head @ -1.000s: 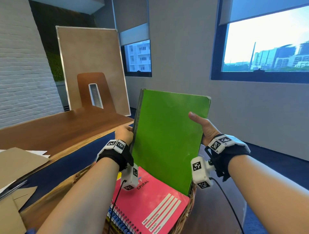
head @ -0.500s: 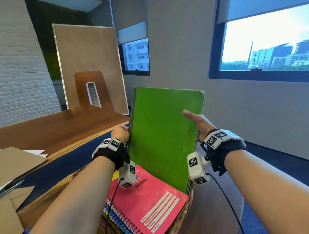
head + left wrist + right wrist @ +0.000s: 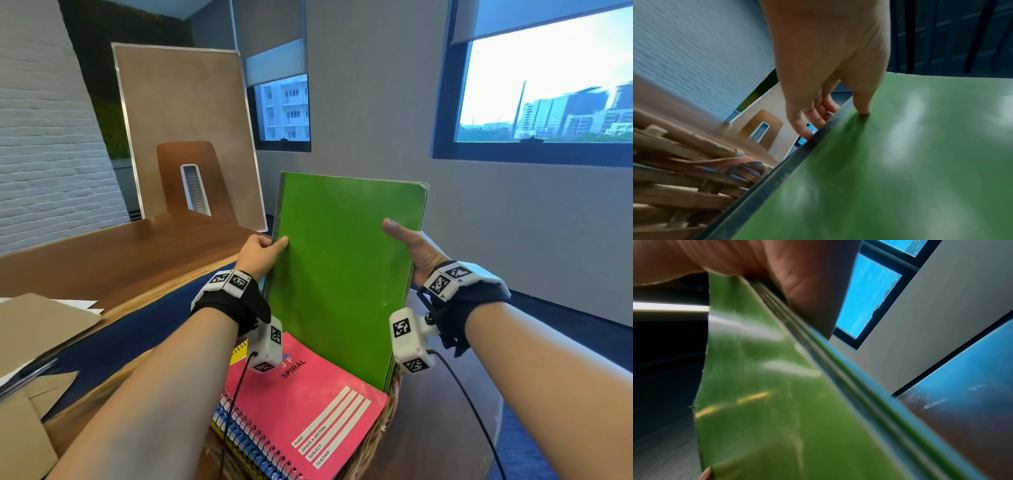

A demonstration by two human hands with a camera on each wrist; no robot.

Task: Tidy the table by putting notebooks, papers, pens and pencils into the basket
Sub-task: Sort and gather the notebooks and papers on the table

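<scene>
Both hands — left (image 3: 257,253), right (image 3: 416,248) — pinch the upright green notebook (image 3: 342,274) by its side edges, its bottom inside the basket (image 3: 373,442). At 6 o'clock lies a pink one (image 3: 301,411) — "JF SPIRAL", "NAME".

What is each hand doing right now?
Left hand: pinching the green notebook's left edge.
Right hand: gripping its right edge.

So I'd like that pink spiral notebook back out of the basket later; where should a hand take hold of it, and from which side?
Grip the pink spiral notebook at its free near-right corner, coming from the right, thumb on the cover. The green notebook stands on its far end, and the wire coil lines its left edge, so that corner, overhanging the basket rim, is probably the easiest.
</scene>
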